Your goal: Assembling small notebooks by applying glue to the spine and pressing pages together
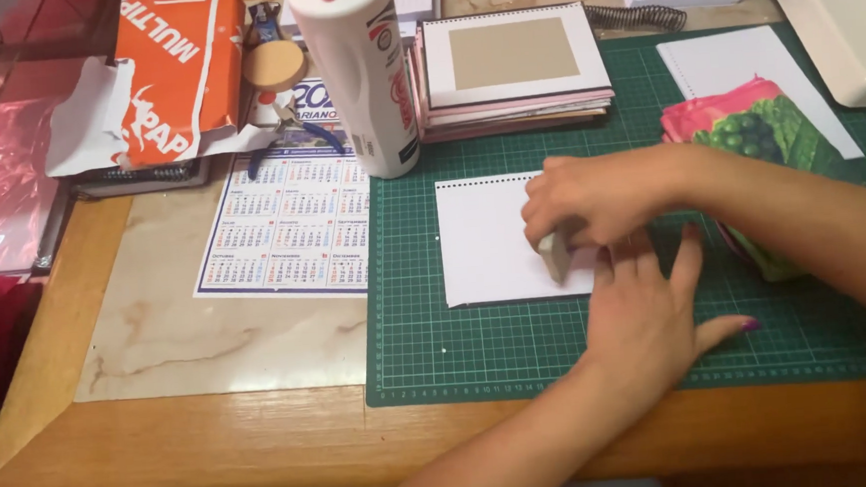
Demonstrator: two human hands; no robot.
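Note:
A white sheet [488, 240] with a row of punched holes along its top edge lies on a green cutting mat [439, 343]. My right hand [596, 198] reaches in from the right and is shut on a small beige block [556, 256], whose lower end presses on the sheet's right part. My left hand [648, 321] comes up from the bottom and lies flat, palm down, fingers spread. Its fingertips touch the sheet's right edge just below my right hand.
A tall white glue bottle [358, 78] stands at the mat's far left corner, beside a printed calendar [291, 222]. A stack of covers [512, 68] and a black spiral coil [639, 15] lie behind. A pink and green printed card [757, 128] sits right, an orange paper wrapper [172, 69] far left.

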